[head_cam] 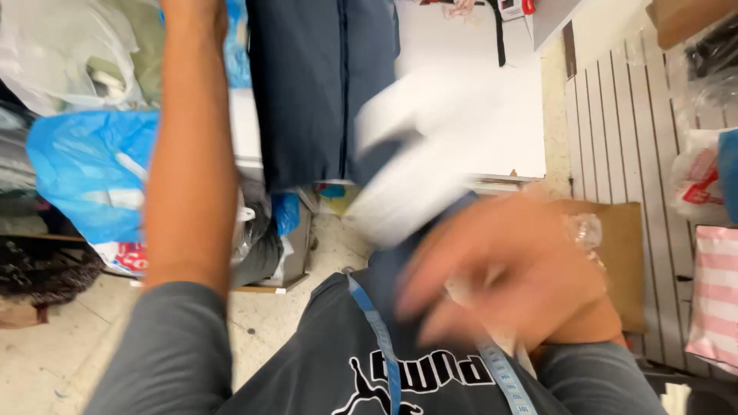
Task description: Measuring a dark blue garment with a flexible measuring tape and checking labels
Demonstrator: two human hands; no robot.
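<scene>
My right hand is a motion-blurred shape in front of my chest, fingers pointing left. A blurred white piece, paper or cloth, streaks just above and left of its fingers; the blur hides whether the hand grips it. My left forearm reaches straight up the left side and leaves the picture at the top, so that hand is cut off. It rises beside a dark blue garment that hangs over the edge of a white table. A blue measuring tape hangs around my neck over a dark grey shirt.
Blue and clear plastic bags are piled at the left, with more bags under the table. A brown cardboard sheet leans by a white slatted panel. A pink striped bag sits at the right edge. The floor is pale tile.
</scene>
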